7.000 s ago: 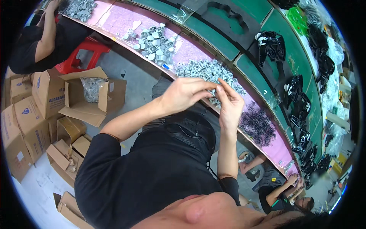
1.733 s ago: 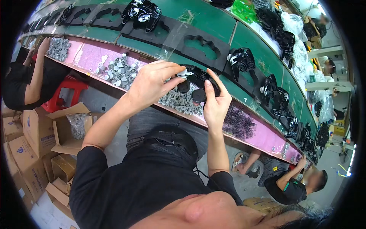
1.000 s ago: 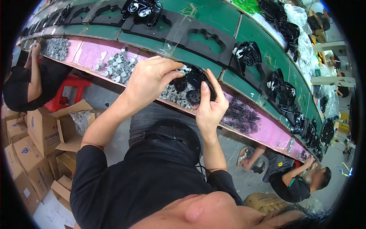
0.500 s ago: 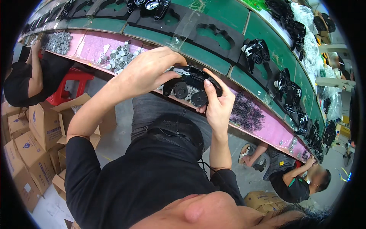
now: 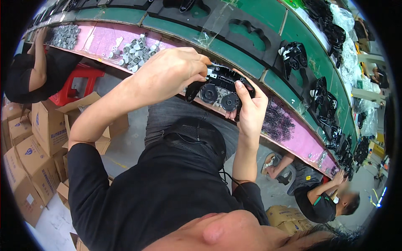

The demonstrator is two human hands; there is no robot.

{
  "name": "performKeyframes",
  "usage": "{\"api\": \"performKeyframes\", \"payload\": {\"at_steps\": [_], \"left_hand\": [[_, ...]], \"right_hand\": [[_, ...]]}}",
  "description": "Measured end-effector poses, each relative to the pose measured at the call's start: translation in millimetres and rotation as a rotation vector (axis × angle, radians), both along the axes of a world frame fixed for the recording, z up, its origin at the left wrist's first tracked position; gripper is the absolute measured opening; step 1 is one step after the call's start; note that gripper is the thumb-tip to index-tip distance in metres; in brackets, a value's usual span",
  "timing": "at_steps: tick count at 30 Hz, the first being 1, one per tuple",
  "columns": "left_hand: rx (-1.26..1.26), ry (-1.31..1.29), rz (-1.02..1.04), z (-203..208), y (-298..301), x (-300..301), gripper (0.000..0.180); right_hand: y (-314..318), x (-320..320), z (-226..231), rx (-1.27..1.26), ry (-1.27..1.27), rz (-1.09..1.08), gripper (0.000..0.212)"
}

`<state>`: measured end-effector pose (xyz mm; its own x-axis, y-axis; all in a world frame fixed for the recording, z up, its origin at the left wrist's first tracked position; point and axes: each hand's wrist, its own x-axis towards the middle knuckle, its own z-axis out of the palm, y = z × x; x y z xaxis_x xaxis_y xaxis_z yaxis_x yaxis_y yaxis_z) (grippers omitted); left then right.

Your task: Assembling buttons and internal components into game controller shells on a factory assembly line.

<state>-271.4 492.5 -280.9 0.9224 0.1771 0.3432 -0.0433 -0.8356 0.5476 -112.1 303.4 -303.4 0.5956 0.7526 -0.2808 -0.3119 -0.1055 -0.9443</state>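
Note:
A black, partly assembled game controller [image 5: 218, 88] is held over the near edge of the work bench, with two round dark parts facing me. My right hand [image 5: 252, 106] grips its right side, thumb on top and fingers beneath. At the controller's upper left corner, my left hand [image 5: 178, 69] has thumb and fingertips pinched together beside a small light-grey piece [image 5: 212, 74]. Whatever lies between those fingertips is hidden. Grey plastic caps [image 5: 138, 52] lie in a loose pile beyond my left forearm. Small black parts [image 5: 277, 121] are heaped right of my right hand.
Beyond the pink bench strip [image 5: 307, 144] runs a green line [image 5: 268, 14] carrying black foam trays [image 5: 226, 37] with controller-shaped cutouts. Other controller assemblies [image 5: 293, 58] sit there. Cardboard boxes [image 5: 46, 129] and a red stool [image 5: 79, 79] stand left. Co-workers sit at both sides.
Both hands and the controller appear slightly further right in view. My left fingers have closed in at the controller's corner. The foam trays have shifted right in view.

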Motion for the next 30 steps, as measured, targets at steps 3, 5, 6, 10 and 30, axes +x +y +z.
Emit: {"api": "performKeyframes", "payload": {"at_steps": [3,5,6,10,30], "left_hand": [[0.013,0.041,-0.017,2.4,1.0,-0.1,0.015],[0.001,0.048,-0.019,1.0,3.3,-1.6,0.015],[-0.008,0.053,-0.022,0.6,4.4,-2.4,0.015],[-0.221,0.032,0.143,-2.1,7.5,-5.5,0.016],[-1.178,-0.222,0.365,-80.7,35.6,106.4,0.051]], "right_hand": [[2.7,2.6,-6.5,0.004,0.045,0.008,0.031],[2.9,5.9,-14.1,0.007,0.116,0.037,0.029],[5.0,6.0,-14.7,-0.002,0.134,0.023,0.023],[6.0,9.4,-20.2,0.011,0.171,-0.004,0.021],[-37.1,52.3,-37.7,0.031,-0.474,-0.344,0.025]]}}
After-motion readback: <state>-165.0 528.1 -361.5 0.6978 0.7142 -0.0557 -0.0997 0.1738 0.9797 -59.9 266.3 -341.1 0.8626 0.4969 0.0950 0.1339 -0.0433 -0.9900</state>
